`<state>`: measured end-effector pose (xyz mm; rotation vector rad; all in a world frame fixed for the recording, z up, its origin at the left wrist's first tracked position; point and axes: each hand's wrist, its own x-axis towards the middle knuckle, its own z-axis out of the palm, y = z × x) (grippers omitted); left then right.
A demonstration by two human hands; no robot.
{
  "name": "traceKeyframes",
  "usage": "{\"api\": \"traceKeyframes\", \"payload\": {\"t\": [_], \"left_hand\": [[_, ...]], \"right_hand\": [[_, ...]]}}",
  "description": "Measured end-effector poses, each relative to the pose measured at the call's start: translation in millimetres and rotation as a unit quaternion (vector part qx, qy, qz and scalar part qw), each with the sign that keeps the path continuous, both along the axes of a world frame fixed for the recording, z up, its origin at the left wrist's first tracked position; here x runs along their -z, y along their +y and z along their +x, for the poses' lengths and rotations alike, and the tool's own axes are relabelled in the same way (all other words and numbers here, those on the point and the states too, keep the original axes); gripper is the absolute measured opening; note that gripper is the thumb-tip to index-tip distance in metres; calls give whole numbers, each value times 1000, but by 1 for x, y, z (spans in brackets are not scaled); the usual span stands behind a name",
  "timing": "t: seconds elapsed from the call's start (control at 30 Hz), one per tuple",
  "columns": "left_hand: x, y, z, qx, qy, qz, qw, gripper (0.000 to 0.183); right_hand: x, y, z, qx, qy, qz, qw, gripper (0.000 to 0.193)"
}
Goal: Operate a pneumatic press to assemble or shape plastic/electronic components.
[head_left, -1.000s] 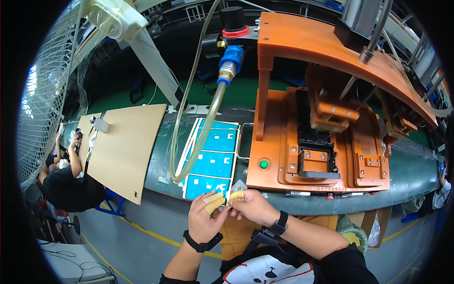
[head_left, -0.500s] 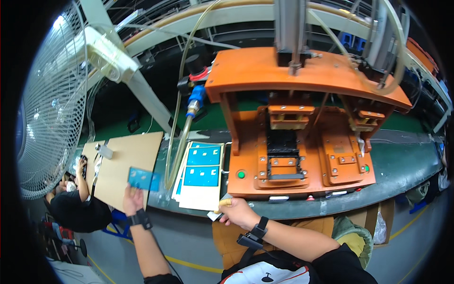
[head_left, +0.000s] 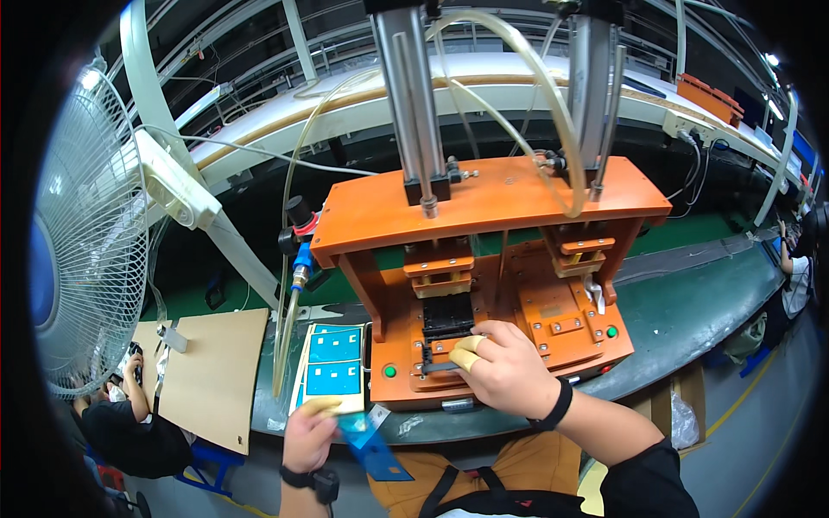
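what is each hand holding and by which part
The left hand pinches a blue film strip by its upper end. The right hand rests on the orange press fixture; no held thing shows.

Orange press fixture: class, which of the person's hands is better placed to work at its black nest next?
Probably the right hand: its fingers already rest at the black nest of the orange press fixture, while the left hand holds a blue film piece below.

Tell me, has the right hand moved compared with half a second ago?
Yes. The right hand went up from the bench edge onto the orange press, its fingertips now at the black fixture.
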<state>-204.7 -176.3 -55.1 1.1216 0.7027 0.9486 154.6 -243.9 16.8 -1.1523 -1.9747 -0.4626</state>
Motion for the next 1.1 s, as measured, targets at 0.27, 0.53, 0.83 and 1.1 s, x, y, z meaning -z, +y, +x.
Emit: {"api": "traceKeyframes", "payload": {"t": [0.27,0.53,0.83,1.1], "left_hand": [[-53,91,153,84,125,275,950,39],[-43,146,200,80,465,373,799,37],[-12,212,221,172,510,407,738,44],[1,203,214,289,-185,-142,929,41]], "right_hand": [[-27,-121,117,-56,331,-166,927,21],[114,-225,277,-76,831,113,539,25],[208,8,404,-13,904,-82,418,37],[195,37,384,112,801,-161,565,19]]}}
